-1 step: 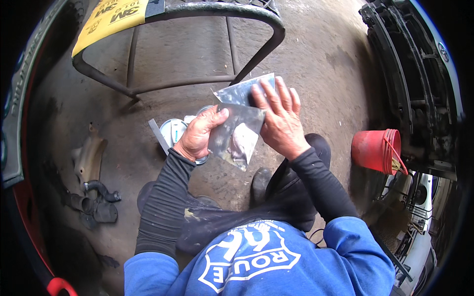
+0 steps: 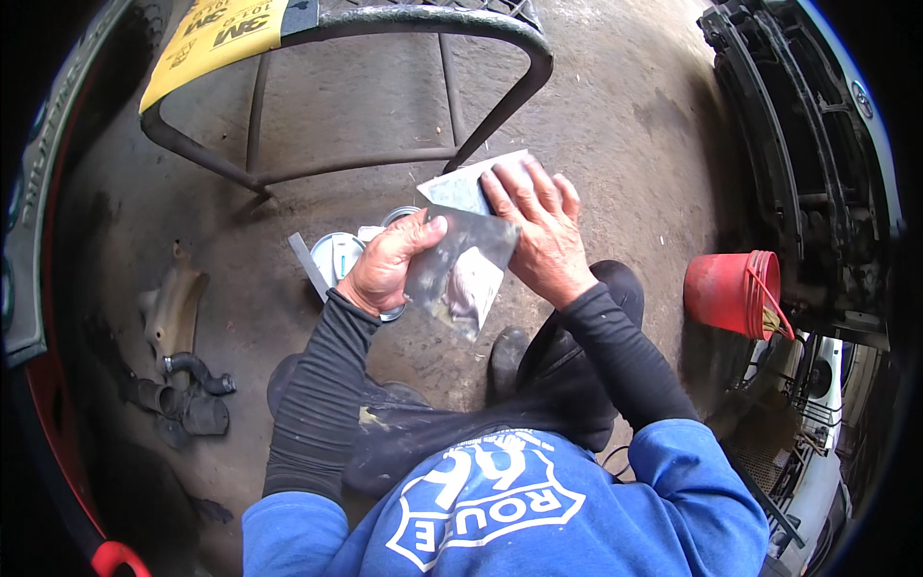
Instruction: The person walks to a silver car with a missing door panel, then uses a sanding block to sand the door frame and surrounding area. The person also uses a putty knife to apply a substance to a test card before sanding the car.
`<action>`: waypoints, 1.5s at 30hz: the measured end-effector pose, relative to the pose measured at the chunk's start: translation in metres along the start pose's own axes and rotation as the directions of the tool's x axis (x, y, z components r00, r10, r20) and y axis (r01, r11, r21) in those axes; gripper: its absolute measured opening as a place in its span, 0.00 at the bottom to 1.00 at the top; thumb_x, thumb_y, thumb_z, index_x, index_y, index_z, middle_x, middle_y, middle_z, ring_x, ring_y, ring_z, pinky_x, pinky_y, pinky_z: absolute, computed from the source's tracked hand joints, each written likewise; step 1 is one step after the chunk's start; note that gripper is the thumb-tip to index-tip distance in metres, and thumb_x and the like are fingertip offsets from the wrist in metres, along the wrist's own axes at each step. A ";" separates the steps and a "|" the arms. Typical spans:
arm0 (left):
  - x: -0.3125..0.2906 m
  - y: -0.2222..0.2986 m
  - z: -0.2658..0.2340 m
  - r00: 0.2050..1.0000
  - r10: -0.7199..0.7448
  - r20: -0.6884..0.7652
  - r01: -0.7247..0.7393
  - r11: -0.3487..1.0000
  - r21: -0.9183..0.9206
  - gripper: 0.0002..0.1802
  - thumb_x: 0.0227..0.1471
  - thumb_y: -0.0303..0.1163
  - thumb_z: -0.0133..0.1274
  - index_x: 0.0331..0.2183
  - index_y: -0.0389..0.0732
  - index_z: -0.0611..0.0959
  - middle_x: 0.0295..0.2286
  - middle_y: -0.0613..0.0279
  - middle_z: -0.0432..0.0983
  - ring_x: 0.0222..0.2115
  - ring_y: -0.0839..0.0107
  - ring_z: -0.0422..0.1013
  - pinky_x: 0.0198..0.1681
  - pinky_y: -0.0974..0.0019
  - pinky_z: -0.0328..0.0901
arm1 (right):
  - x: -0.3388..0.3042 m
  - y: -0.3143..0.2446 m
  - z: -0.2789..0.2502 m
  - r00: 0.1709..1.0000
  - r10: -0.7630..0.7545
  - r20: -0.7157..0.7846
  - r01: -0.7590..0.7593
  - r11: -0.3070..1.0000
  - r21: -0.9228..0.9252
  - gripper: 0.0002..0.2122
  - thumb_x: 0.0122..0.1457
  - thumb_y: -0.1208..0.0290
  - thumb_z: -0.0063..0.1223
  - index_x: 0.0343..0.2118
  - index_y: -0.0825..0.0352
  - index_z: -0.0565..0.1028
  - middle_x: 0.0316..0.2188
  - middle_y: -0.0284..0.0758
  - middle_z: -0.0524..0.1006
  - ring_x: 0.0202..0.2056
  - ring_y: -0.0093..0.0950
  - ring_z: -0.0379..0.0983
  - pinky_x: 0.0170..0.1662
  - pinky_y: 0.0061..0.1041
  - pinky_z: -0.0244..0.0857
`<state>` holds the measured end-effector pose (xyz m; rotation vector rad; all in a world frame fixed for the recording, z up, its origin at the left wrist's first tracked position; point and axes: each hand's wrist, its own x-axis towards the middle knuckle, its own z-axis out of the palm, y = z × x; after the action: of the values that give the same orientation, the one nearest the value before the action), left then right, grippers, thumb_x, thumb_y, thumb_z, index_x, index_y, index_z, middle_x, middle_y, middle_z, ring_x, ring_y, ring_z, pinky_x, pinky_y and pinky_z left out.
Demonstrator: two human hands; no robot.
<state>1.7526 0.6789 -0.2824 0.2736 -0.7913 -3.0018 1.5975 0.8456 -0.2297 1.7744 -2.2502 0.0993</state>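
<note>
Over metal sheet (image 2: pixel 460 258), flat right hand (image 2: pixel 538 231)

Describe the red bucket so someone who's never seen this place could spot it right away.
Start at the dark car bumper along the right side. Just below it, on the concrete floor right of the person's right hand, a red bucket lies tipped sideways. It is the only bright red container there.

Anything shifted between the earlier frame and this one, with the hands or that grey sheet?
Nothing visibly changed. The left hand grips the lower edge of the flat grey rectangular sheet exactly as before, and the right hand lies flat on its upper part as it did. The red plastic bucket, the round white tin on the floor and the grey metal tube frame are where they were.
</note>
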 end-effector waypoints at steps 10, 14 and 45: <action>-0.001 0.036 -0.041 0.879 0.288 -0.381 -0.363 0.921 -0.142 0.23 0.64 0.45 0.50 0.49 0.35 0.77 0.43 0.53 0.80 0.43 0.60 0.78 0.49 0.53 0.73 | -0.024 0.009 0.011 0.722 0.249 0.645 -0.266 -0.761 0.592 0.17 0.66 0.66 0.51 0.52 0.71 0.70 0.40 0.41 0.80 0.38 0.35 0.81 0.34 0.37 0.79; 0.000 0.032 -0.036 0.878 0.275 -0.391 -0.354 0.924 -0.143 0.22 0.64 0.45 0.50 0.48 0.36 0.78 0.42 0.55 0.80 0.43 0.60 0.78 0.50 0.53 0.72 | -0.024 0.004 0.009 0.685 0.281 0.673 -0.196 -0.818 0.541 0.16 0.64 0.68 0.52 0.51 0.70 0.71 0.40 0.41 0.81 0.37 0.35 0.81 0.36 0.38 0.78; 0.022 -0.025 -0.012 0.920 0.258 -0.296 -0.258 0.965 0.040 0.23 0.65 0.43 0.50 0.55 0.39 0.74 0.50 0.60 0.74 0.51 0.68 0.72 0.55 0.60 0.68 | 0.212 0.066 -0.055 0.813 -0.176 -0.554 0.306 0.940 0.150 0.20 0.58 0.71 0.54 0.55 0.60 0.74 0.53 0.40 0.75 0.55 0.43 0.68 0.59 0.38 0.62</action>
<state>1.7335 0.6934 -0.3082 0.5605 -0.7313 -2.6282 1.4983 0.6738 -0.1155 1.8382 -1.6497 0.7406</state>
